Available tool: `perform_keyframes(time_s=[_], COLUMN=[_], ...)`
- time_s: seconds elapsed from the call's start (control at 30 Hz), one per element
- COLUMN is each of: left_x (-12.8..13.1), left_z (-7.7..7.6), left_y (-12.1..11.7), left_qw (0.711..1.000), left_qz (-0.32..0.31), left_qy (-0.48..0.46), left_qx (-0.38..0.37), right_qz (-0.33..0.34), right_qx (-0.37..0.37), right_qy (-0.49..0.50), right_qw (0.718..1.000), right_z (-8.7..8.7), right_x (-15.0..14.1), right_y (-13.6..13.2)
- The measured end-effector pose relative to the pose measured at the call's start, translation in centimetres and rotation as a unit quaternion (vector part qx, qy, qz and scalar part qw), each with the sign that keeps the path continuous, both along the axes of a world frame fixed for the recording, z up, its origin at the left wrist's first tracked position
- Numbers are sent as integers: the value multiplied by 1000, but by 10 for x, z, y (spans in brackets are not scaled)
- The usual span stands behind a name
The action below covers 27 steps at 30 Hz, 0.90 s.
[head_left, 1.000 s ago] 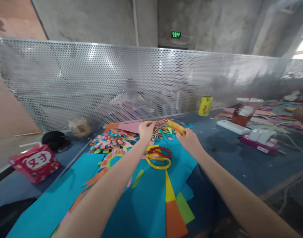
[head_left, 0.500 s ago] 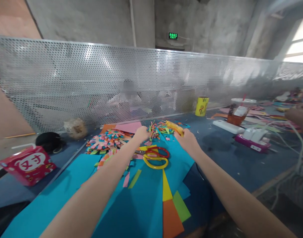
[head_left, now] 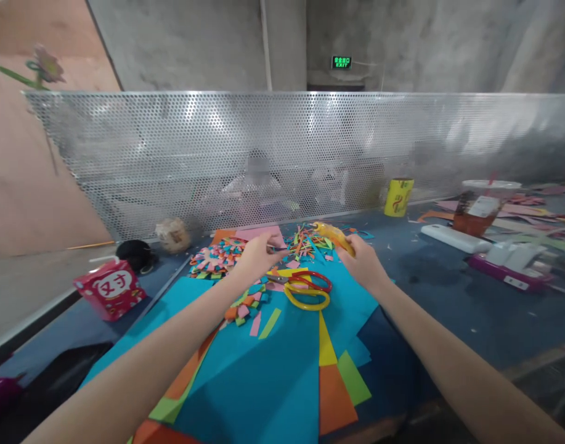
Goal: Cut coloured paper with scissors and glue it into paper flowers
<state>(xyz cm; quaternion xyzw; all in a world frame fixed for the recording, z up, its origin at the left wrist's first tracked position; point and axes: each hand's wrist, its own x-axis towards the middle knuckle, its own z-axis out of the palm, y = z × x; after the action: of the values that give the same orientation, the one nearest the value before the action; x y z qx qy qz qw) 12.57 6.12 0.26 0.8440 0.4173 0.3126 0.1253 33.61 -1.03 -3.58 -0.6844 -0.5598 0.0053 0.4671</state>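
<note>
My right hand point(head_left: 363, 264) is wrapped round a yellow hot glue gun point(head_left: 329, 232), its nozzle pointing left over the heap of cut paper strips point(head_left: 304, 242). Thumb and fingers of my left hand point(head_left: 259, 253) come together in a pinch near that heap; whatever they hold is too small to make out. Scissors point(head_left: 308, 304) with red and yellow handles lie between my forearms on blue paper point(head_left: 264, 382). Left of my left hand are fringed, many-coloured paper rosettes point(head_left: 215, 259). Another rosette point(head_left: 245, 308) shows partly below my left wrist.
A perforated metal screen point(head_left: 208, 154) stands behind the table. To the left is a red packet point(head_left: 111, 290). On the right are a yellow can point(head_left: 398, 197), a drink cup with a straw point(head_left: 479, 213) and a purple power strip point(head_left: 508, 274) with plugs and cables.
The view has turned left, so things sit further right in the picture. My left hand has shifted slightly, its pinch now visible. The right hand still grips the glue gun.
</note>
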Motion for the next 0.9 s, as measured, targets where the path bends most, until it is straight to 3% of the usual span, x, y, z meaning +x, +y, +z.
perform_keyframes(time_s=[0.13, 0.27, 0.43, 0.63, 0.9], left_x=[8, 13, 18, 27, 68], left_z=[10, 13, 14, -5, -30], left_y=[5, -1, -1, 30, 60], left_qw=[995, 991, 991, 996, 999], left_qz=[-31, -82, -55, -42, -48], left_qy=[-93, -101, -97, -63, 1], left_qx=[10, 40, 67, 39, 24], right_qz=[29, 35, 30, -31, -105], right_qx=[0, -4, 6, 25, -2], right_qy=[-9, -13, 5, 65, 54], right_qw=[1000, 999, 1000, 997, 993], right_z=[-1, -3, -3, -1, -3], right_x=[-5, -7, -5, 9, 23], right_y=[0, 1, 2, 5, 5])
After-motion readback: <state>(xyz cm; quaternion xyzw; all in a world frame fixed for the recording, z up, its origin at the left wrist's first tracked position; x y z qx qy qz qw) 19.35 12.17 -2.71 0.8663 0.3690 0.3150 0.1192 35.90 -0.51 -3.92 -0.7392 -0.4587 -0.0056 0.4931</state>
